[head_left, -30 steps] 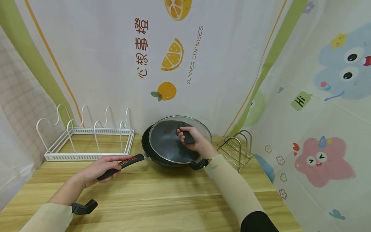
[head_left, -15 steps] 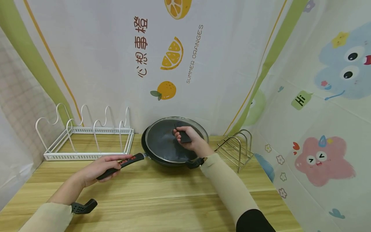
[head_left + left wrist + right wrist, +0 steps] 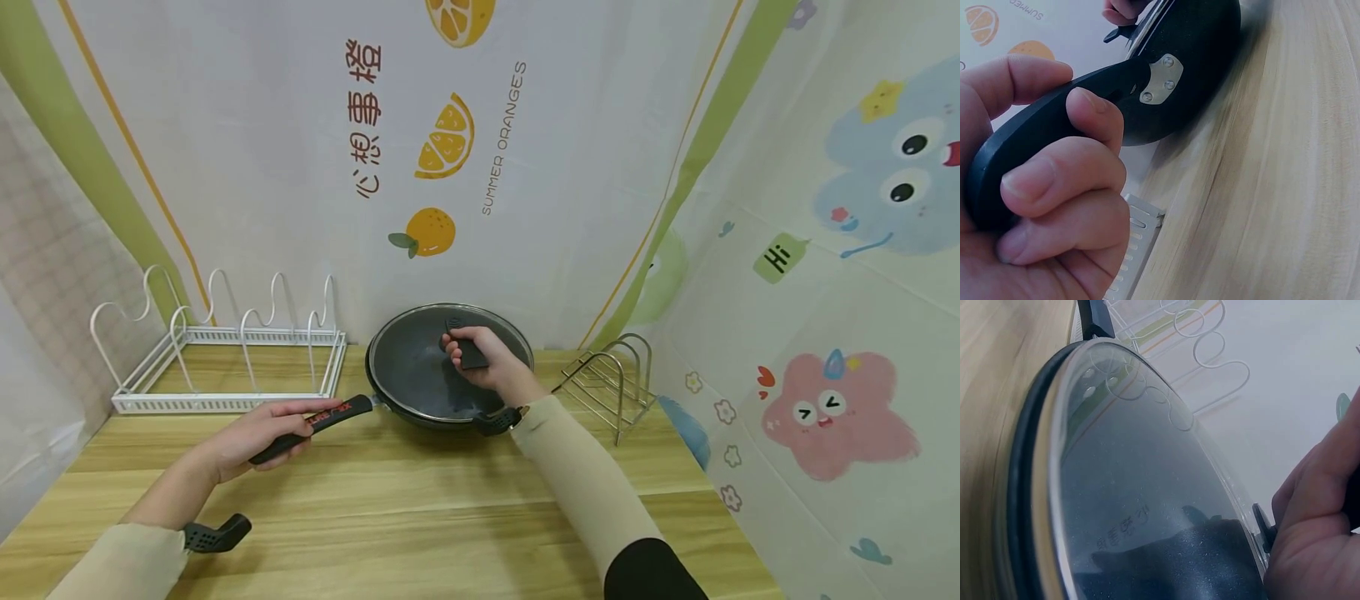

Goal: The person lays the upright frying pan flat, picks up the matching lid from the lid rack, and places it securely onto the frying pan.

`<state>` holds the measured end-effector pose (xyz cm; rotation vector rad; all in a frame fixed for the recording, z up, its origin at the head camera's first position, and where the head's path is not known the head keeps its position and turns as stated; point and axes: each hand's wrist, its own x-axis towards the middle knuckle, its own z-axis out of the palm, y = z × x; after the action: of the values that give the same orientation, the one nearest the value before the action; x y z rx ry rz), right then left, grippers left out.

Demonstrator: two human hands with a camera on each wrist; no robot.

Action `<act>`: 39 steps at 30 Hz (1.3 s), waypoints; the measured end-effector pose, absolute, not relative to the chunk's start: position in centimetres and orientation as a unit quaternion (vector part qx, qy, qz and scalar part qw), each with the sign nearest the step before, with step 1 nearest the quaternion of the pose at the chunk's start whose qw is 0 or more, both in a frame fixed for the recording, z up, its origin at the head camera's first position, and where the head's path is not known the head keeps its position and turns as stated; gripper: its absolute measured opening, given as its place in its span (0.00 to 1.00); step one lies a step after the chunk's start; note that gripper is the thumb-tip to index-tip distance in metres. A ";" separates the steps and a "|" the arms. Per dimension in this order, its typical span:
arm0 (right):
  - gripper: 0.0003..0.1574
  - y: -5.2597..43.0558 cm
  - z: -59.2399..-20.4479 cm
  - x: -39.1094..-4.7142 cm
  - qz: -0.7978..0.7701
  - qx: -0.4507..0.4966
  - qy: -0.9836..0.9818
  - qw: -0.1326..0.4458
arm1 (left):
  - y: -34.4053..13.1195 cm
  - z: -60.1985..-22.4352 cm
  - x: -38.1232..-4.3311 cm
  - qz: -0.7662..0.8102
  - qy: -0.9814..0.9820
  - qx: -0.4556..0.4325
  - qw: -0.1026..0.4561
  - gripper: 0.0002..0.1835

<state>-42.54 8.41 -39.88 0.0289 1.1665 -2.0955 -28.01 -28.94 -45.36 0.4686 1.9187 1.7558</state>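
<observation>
A black wok (image 3: 420, 421) stands on the table, its dark handle (image 3: 352, 409) pointing to the front left. My left hand (image 3: 258, 437) grips that handle, with the fingers curled round it in the left wrist view. Over the wok lies a clear glass lid (image 3: 405, 358) with a metal rim, nearly lined up with the wok's edge. In the right wrist view a narrow gap shows between the lid's rim (image 3: 1055, 481) and the wok's rim (image 3: 1019, 487). My right hand (image 3: 487, 358) holds the lid's black knob (image 3: 472, 354), partly hidden by the fingers.
To the left stands a white wire rack (image 3: 225, 403) with upright loops. A small gold wire rack (image 3: 611, 383) is at the right, close to my right forearm. Behind the table (image 3: 360, 517) hangs a white curtain (image 3: 300, 167) printed with oranges.
My right hand has moved left and slightly down with the lid, which now covers the wok's opening more fully. My left hand and the wok stay nearly in place.
</observation>
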 end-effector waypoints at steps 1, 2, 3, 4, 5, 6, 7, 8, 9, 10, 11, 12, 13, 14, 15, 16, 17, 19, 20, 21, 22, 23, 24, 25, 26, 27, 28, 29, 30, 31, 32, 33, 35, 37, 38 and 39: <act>0.16 8.4 -39.9 -42.6 -0.814 0.012 0.454 0.363 | -28.9 -45.4 -28.0 0.643 0.704 0.172 0.247 0.28; 0.16 8.4 -39.9 -42.6 -0.813 0.012 0.455 0.362 | -28.9 -45.3 -28.0 0.643 0.704 0.173 0.247 0.28; 0.16 8.4 -39.9 -42.6 -0.813 0.014 0.457 0.361 | -28.9 -45.3 -28.0 0.643 0.704 0.175 0.248 0.28; 0.16 8.4 -40.0 -42.6 -0.813 0.015 0.457 0.361 | -28.9 -45.3 -28.0 0.643 0.703 0.177 0.248 0.28; 0.16 8.3 -40.0 -42.6 -0.813 0.017 0.457 0.361 | -29.0 -45.3 -28.1 0.643 0.702 0.180 0.248 0.28; 0.16 8.3 -40.0 -42.6 -0.813 0.018 0.456 0.362 | -29.0 -45.3 -28.1 0.643 0.701 0.183 0.248 0.28; 0.16 8.3 -40.0 -42.6 -0.814 0.019 0.454 0.362 | -29.0 -45.3 -28.1 0.644 0.700 0.186 0.248 0.28; 0.16 8.3 -40.0 -42.6 -0.815 0.020 0.451 0.363 | -29.0 -45.3 -28.1 0.644 0.699 0.188 0.247 0.28; 0.16 8.3 -40.0 -42.6 -0.816 0.022 0.448 0.364 | -29.0 -45.3 -28.1 0.645 0.698 0.190 0.247 0.28; 0.16 8.3 -40.1 -42.6 -0.817 0.024 0.444 0.366 | -29.0 -45.4 -28.1 0.645 0.697 0.190 0.248 0.28; 0.16 8.3 -40.1 -42.6 -0.819 0.026 0.440 0.368 | -29.0 -45.4 -28.1 0.645 0.697 0.190 0.248 0.28; 0.16 8.3 -40.1 -42.6 -0.819 0.028 0.437 0.370 | -29.0 -45.4 -28.1 0.645 0.697 0.189 0.248 0.28; 0.16 8.3 -40.1 -42.6 -0.820 0.031 0.435 0.371 | -29.0 -45.4 -28.1 0.645 0.698 0.187 0.249 0.28; 0.16 8.2 -40.1 -42.6 -0.820 0.033 0.433 0.373 | -28.9 -45.4 -28.1 0.644 0.699 0.186 0.249 0.28; 0.16 8.2 -40.2 -42.6 -0.820 0.034 0.432 0.374 | -28.9 -45.4 -28.1 0.644 0.700 0.184 0.249 0.28; 0.16 8.2 -40.2 -42.6 -0.820 0.035 0.431 0.375 | -28.9 -45.4 -28.1 0.644 0.700 0.182 0.249 0.28; 0.15 8.2 -40.2 -42.6 -0.819 0.035 0.431 0.376 | -28.9 -45.4 -28.1 0.643 0.701 0.181 0.249 0.28; 0.15 8.1 -40.2 -42.6 -0.819 0.035 0.433 0.375 | -28.9 -45.4 -28.1 0.644 0.701 0.180 0.249 0.28; 0.15 8.1 -40.1 -42.6 -0.818 0.034 0.435 0.375 | -28.9 -45.4 -28.1 0.644 0.701 0.180 0.248 0.28; 0.15 8.1 -40.1 -42.6 -0.818 0.034 0.436 0.374 | -29.0 -45.4 -28.1 0.645 0.700 0.180 0.249 0.28; 0.15 8.0 -40.1 -42.6 -0.817 0.033 0.438 0.374 | -29.0 -45.4 -28.1 0.645 0.700 0.181 0.248 0.28; 0.15 8.0 -40.1 -42.6 -0.817 0.033 0.439 0.373 | -29.0 -45.4 -28.1 0.645 0.700 0.181 0.248 0.28; 0.16 8.0 -40.1 -42.6 -0.816 0.032 0.440 0.373 | -29.0 -45.4 -28.1 0.645 0.700 0.182 0.248 0.28; 0.16 8.0 -40.1 -42.6 -0.816 0.031 0.441 0.373 | -29.0 -45.4 -28.1 0.644 0.700 0.183 0.248 0.28; 0.16 8.0 -40.2 -42.6 -0.816 0.030 0.441 0.373 | -29.0 -45.5 -28.1 0.644 0.700 0.184 0.248 0.28; 0.16 8.0 -40.2 -42.6 -0.816 0.029 0.441 0.373 | -29.0 -45.5 -28.1 0.644 0.700 0.184 0.248 0.28; 0.16 8.0 -40.2 -42.6 -0.816 0.028 0.440 0.373 | -29.0 -45.5 -28.1 0.644 0.700 0.184 0.247 0.28; 0.16 8.0 -40.2 -42.6 -0.817 0.028 0.438 0.374 | -29.0 -45.5 -28.1 0.644 0.701 0.184 0.247 0.28; 0.16 7.9 -40.2 -42.6 -0.817 0.029 0.437 0.374 | -29.0 -45.5 -28.1 0.644 0.701 0.183 0.246 0.28; 0.16 7.9 -40.2 -42.6 -0.818 0.029 0.436 0.375 | -29.0 -45.5 -28.1 0.644 0.702 0.182 0.245 0.28; 0.16 7.9 -40.2 -42.6 -0.818 0.029 0.435 0.375 | -29.0 -45.5 -28.1 0.644 0.703 0.180 0.244 0.28; 0.17 7.9 -40.1 -42.6 -0.818 0.030 0.434 0.375 | -29.0 -45.5 -28.1 0.644 0.703 0.179 0.244 0.29; 0.17 7.9 -40.1 -42.5 -0.818 0.031 0.434 0.375 | -29.0 -45.5 -28.1 0.644 0.704 0.176 0.244 0.29; 0.17 7.9 -40.1 -42.4 -0.818 0.032 0.436 0.374 | -29.0 -45.5 -28.0 0.644 0.703 0.176 0.244 0.29; 0.17 7.9 -40.1 -42.4 -0.818 0.033 0.437 0.373 | -29.0 -45.5 -28.0 0.644 0.703 0.177 0.244 0.28; 0.16 7.9 -40.1 -42.4 -0.818 0.033 0.438 0.372 | -29.0 -45.5 -28.0 0.645 0.702 0.179 0.244 0.28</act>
<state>-42.42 7.94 -40.12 0.0856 1.1215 -2.0964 -28.04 -28.99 -45.49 0.4880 1.9180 1.7605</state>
